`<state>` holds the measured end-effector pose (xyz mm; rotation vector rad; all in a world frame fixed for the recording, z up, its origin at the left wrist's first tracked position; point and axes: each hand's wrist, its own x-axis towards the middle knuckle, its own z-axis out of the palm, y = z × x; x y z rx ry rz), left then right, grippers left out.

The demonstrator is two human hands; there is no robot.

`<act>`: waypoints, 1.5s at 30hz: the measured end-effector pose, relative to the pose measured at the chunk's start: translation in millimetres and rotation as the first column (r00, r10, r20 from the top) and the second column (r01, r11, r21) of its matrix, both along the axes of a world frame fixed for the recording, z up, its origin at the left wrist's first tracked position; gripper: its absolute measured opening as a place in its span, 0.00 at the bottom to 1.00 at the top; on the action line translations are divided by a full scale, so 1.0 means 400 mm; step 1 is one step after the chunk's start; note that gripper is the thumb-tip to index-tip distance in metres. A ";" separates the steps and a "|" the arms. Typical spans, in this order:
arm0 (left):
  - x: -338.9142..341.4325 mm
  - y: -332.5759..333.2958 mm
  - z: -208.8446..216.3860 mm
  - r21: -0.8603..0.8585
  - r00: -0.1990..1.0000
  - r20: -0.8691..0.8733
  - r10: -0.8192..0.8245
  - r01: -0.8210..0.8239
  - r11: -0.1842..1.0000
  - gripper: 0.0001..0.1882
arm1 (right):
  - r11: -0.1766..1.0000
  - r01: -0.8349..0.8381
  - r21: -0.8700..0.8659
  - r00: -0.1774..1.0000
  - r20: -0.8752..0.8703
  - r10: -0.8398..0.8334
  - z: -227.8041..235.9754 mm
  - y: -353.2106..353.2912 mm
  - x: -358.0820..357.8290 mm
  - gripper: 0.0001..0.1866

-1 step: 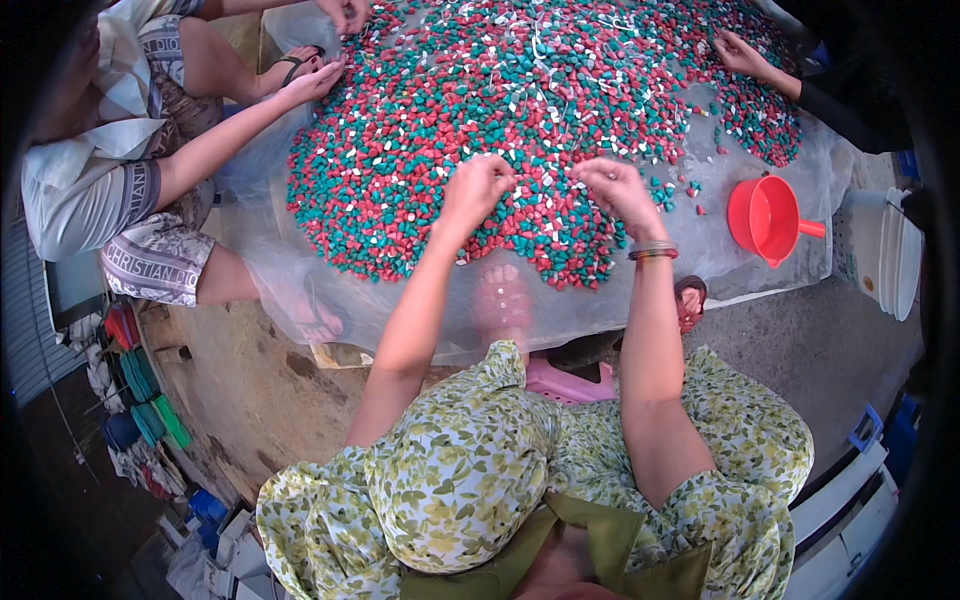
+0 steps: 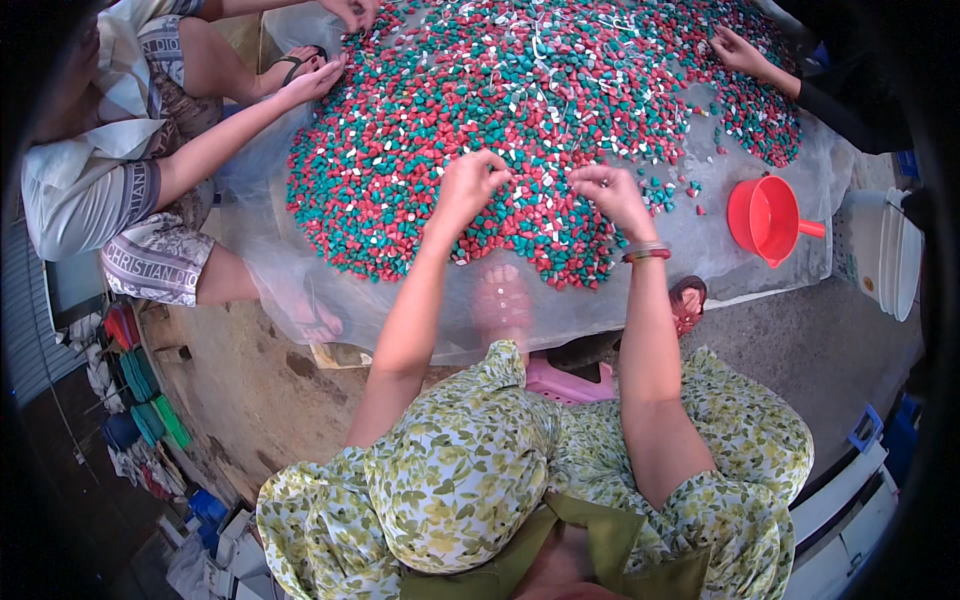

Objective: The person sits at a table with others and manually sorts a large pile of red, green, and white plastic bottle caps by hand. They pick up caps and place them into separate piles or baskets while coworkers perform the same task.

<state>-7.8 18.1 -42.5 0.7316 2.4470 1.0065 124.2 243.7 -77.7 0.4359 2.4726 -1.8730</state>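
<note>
A broad heap of small red, green and white plastic pieces [image 2: 400,200] covers the sheet in front of me. Over its near part is my left hand [image 2: 470,190], thumb and fingertips pinched together. My right hand [image 2: 612,196], with bangles [image 2: 646,252] at the wrist, faces it across a small gap, its fingers also drawn into a pinch. Whatever either pinch holds is too small to make out. Thin white strands [image 2: 540,45] lie among the pieces farther back.
A red plastic scoop [image 2: 764,222] with a handle rests right of the heap on the clear plastic sheet [image 2: 700,262]. A co-worker's hands [image 2: 318,80] are at the left edge; another person's hand [image 2: 742,52] reaches in from the right. White containers [image 2: 885,250] stand far right. A pink stool [image 2: 570,381] is below me.
My right hand has shifted very slightly left, its fingers a little straighter. My left hand is almost where it was.
</note>
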 end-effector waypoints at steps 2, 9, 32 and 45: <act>-0.032 -0.023 0.068 0.218 0.889 0.441 0.126 -0.243 0.945 0.06 | 0.899 -0.093 0.427 0.941 0.334 -0.061 0.041 -0.056 -0.010 0.16; -0.108 -0.127 0.120 0.654 0.456 0.732 -0.506 -0.677 0.337 0.06 | 0.804 -0.087 0.589 0.943 0.309 -0.124 0.045 -0.145 -0.076 0.11; -0.113 0.074 -0.103 -0.165 0.949 -0.272 -0.160 0.118 0.979 0.09 | 0.557 0.181 -0.811 0.940 -0.024 -0.340 0.200 0.095 0.002 0.02; -0.011 0.314 -0.009 -0.313 0.870 -0.360 -0.337 0.228 0.922 0.16 | 0.138 -0.240 -0.961 0.877 -0.275 -0.393 0.225 0.091 0.032 0.19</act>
